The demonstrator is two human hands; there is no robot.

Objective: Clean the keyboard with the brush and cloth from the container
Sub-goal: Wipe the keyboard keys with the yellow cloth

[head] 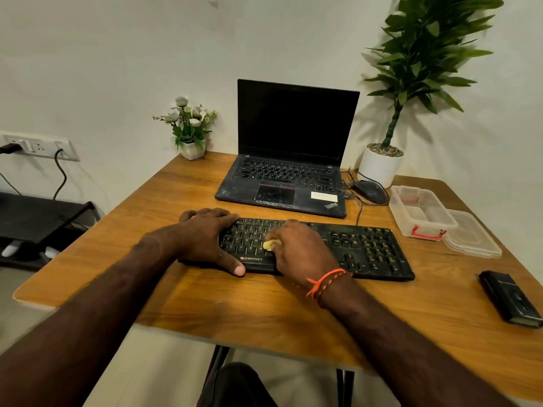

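Meanwhile, right hand [296, 248] pinches yellow cloth [269, 245] on keyboard [367, 248], left hand [205, 236] flat; container [423, 212] lidless.

Counts: 1 black keyboard [323, 248], 1 black laptop [293, 160], 2 white-potted plants [192, 127] [411, 69], 1 clear plastic container [420, 211] at 2 o'clock, 1 clear lid [473, 237].

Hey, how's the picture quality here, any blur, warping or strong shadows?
Head view: wide-angle warping bows the table edges; near forearms look soft; the tall plant throws a clear shadow on the wall; the keyboard and both hands, left, right, are fairly sharp.
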